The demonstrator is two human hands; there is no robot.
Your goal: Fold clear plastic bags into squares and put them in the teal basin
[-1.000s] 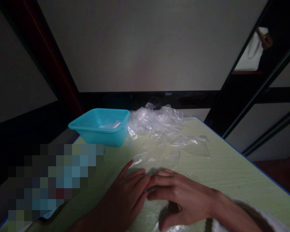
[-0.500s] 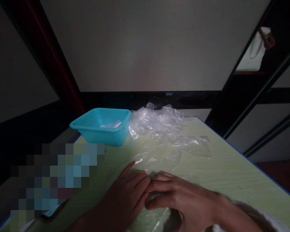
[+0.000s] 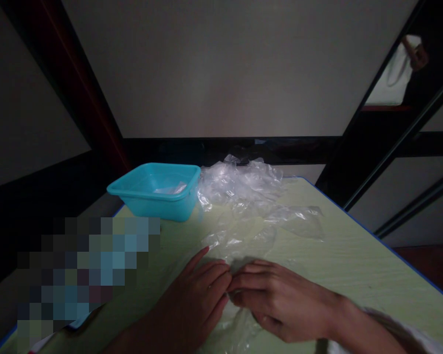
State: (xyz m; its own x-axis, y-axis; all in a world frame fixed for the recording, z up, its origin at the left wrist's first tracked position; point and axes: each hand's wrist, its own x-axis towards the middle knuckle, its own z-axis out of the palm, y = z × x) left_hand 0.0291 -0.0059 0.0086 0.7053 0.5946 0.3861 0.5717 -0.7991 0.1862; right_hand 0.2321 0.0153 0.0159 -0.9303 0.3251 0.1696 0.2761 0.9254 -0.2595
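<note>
My left hand [image 3: 203,297] and my right hand [image 3: 288,300] meet at the front of the table, fingertips touching. Between them they pinch a thin clear plastic bag [image 3: 236,329], part of which shows below the fingers. The left little finger sticks out; its other fingers are bent together. Thumb and fingers of the right hand are closed at the left fingertips. What exactly lies under the fingers is hidden. Just beyond the hands, more clear plastic [image 3: 239,238] lies flat on the table.
A crumpled heap of clear plastic bags [image 3: 239,179] lies at the table's far edge. Left of it stands a turquoise basin [image 3: 158,206] with some clear plastic inside. A blurred-out patch [image 3: 96,265] covers the left side. The pale green table [image 3: 354,260] has a blue edge.
My right hand has drawn its thumb and fingers in, closing the gap seen before beside my left hand. My left hand has barely moved. The view has shifted slightly.
</note>
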